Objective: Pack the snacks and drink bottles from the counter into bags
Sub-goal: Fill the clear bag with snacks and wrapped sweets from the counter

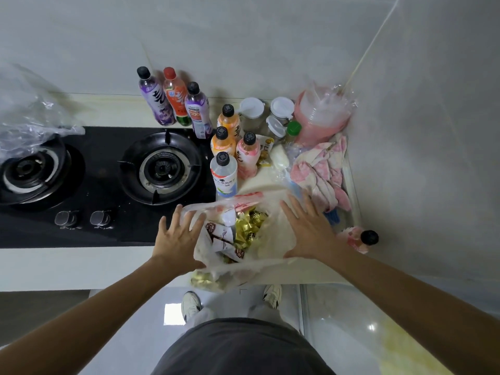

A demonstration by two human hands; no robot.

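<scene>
A clear plastic bag (243, 239) is seen at the front edge of the pale worktop (81, 266), just right of the black gas hob (108, 185). Its mouth is held apart from within: the left hand (178, 239) is pressed against the left wall of the bag and the right hand (308, 234) against the right wall, each grip spread, with the fingers straight and fanned. Inside the bag, gold-wrapped sweets (249, 228) and brown-and-white snack packets (221, 239) are visible.

Behind the bag, a white bottle (224, 174), two orange bottles (222, 142) and a pink bottle (247, 155) are stood close together. Further back, against the wall, two purple bottles (155, 98) are stood either side of a red-capped bottle (176, 96). One more pink bottle (359, 239) is laid on its side near the right hand. A pink-and-white cloth (322, 169) is bunched by the right wall.
</scene>
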